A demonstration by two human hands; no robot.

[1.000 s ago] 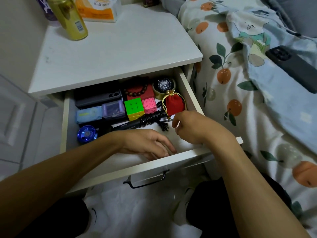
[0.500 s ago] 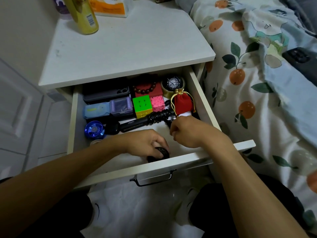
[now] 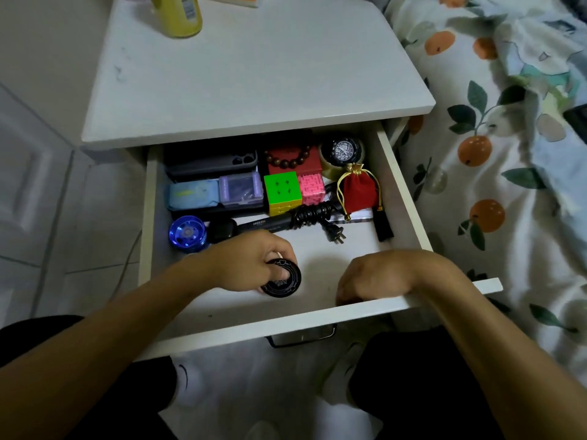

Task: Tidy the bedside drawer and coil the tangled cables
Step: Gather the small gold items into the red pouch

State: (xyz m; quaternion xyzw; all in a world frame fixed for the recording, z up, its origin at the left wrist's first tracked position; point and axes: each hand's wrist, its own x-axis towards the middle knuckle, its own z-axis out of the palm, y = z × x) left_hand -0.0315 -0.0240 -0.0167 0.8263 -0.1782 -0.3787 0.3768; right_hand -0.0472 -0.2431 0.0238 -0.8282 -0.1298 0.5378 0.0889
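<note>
The white bedside drawer (image 3: 403,188) stands pulled open. My left hand (image 3: 254,265) grips a black round disc (image 3: 282,282) over the bare front floor of the drawer. My right hand (image 3: 384,274) hangs knuckles up at the front right, its fingertips hidden behind the drawer front (image 3: 317,319). A black coiled cable (image 3: 313,214) with a two-pin plug (image 3: 336,235) lies mid-drawer, joined to a long black device (image 3: 263,224). Neither hand touches the cable.
Further back lie a blue yo-yo (image 3: 187,231), green cube (image 3: 282,188), pink maze cube (image 3: 312,188), red pouch (image 3: 359,192), watch (image 3: 341,150), bead bracelet (image 3: 289,158), phone case (image 3: 212,161) and two small boxes (image 3: 216,192). A yellow bottle (image 3: 181,14) stands on top. The bed (image 3: 508,185) borders the right.
My left hand has brought the black disc into sight. My right hand has drawn back from the red pouch and plug to the drawer's front right. The view has dipped closer.
</note>
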